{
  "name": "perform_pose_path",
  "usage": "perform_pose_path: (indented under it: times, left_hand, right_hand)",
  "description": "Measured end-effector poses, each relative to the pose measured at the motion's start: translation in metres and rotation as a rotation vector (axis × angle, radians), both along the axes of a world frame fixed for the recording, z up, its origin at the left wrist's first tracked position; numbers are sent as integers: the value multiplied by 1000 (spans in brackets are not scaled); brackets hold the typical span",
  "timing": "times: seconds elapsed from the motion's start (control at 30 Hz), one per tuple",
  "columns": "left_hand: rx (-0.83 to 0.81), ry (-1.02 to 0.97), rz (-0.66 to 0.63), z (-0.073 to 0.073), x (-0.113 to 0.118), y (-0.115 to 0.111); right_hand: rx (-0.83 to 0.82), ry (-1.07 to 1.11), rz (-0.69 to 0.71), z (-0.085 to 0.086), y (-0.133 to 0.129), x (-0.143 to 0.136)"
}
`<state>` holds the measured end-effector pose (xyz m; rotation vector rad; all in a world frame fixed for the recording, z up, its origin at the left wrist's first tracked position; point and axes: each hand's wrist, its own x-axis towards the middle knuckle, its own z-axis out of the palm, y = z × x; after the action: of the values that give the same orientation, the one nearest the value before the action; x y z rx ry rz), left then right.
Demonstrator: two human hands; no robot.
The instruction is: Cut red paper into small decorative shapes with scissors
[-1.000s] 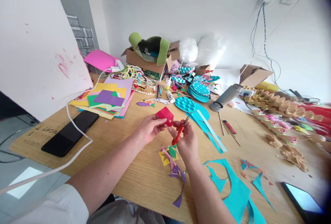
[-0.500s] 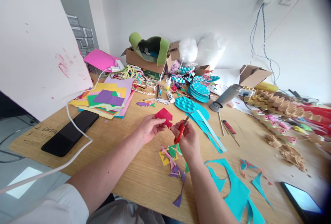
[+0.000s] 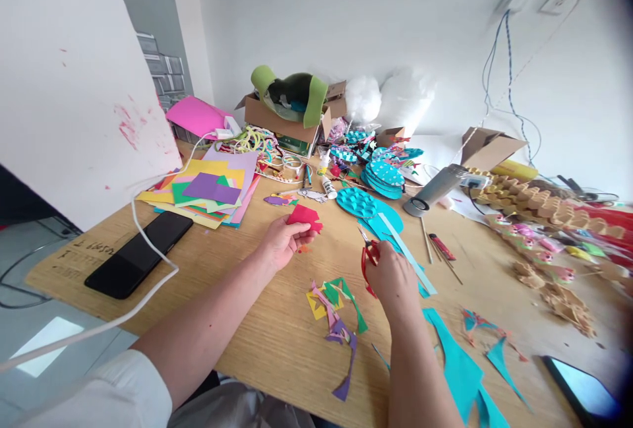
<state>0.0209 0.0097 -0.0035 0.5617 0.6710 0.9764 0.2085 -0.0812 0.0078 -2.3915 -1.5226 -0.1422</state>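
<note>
"What were the hands doing?"

"The left hand (image 3: 283, 243) pinched a piece of red paper (image 3: 301, 215) between thumb and fingers, raised over the middle of the wooden table (image 3: 257, 322). Its right edge was notched. The right hand (image 3: 394, 279) gripped red-handled scissors (image 3: 370, 260) to the right, their tips pointing to the far side, apart from the paper."

"So which stage was that?"

"Cutting the red paper, I judged, at a moment when the blades weren't touching it. Any further snip would have called for turning the edge toward the blades and bringing them together, with the left fingers kept clear."

"And how many of each?"

"One red piece in the fingers, one pair of scissors, two hands. Two phones: a black phone (image 3: 139, 253) at left, and a lit phone (image 3: 582, 388) at the near right. Two small white bottles stood beyond the hands, the nearer bottle (image 3: 328, 187) being easier to make out. One grey metal cylinder (image 3: 435, 192) leaned at far right."

"Any scraps?"

"Yes, between the forearms: a tangle of paper scraps (image 3: 350, 349) in four colours, yellow, pink, green and purple. They overlapped, so I couldn't count them. One stack of coloured paper (image 3: 248, 164) lay at far left."
</note>
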Motion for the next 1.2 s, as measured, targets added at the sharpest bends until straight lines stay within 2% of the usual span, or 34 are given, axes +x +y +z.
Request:
perform_pose_path:
  times: [0.07, 0.13, 0.2, 0.3, 0.33, 0.4, 0.5, 0.63, 0.73, 0.83, 0.93, 1.03, 1.2]
  left_hand:
    - [16, 1, -42, -1, 1, -3]
    - [25, -9, -79, -2, 2, -6]
    - [25, -20, -108, -2, 3, -9]
    - [11, -37, -153, -1, 6, -13]
    - [6, -41, -168, -2, 7, -15]
    - [2, -34, -201, -3, 8, -17]
    - [15, 16, -253, -5, 9, -19]
    - [39, 123, -289, -6, 7, -18]
    - [55, 172, -263, -5, 6, -16]
    - [-19, 106, -168, -2, 6, -15]
    - [-124, -20, -101, 2, 6, -15]
    - [-168, -105, -77, 6, 5, -17]
    - [-167, -137, -54, 5, 7, -19]
  right_hand:
    - [59, -49, -4, -1, 1, 1]
    - [182, 64, 19, -3, 3, -4]
    - [307, 346, 73, -5, 7, -15]
    - [393, 851, 279, -7, 10, -35]
    - [392, 959, 335, -8, 11, -41]
    - [448, 1036, 356, -10, 11, -48]
    - [500, 1055, 325, -12, 11, -50]
    - [470, 1057, 341, -12, 12, -47]
    - [469, 1013, 347, -9, 10, -48]
    - [462, 916, 345, -6, 6, -49]
    - [304, 828, 383, -4, 2, -50]
    - [188, 793, 412, -4, -1, -54]
    - [143, 794, 437, -8, 0, -60]
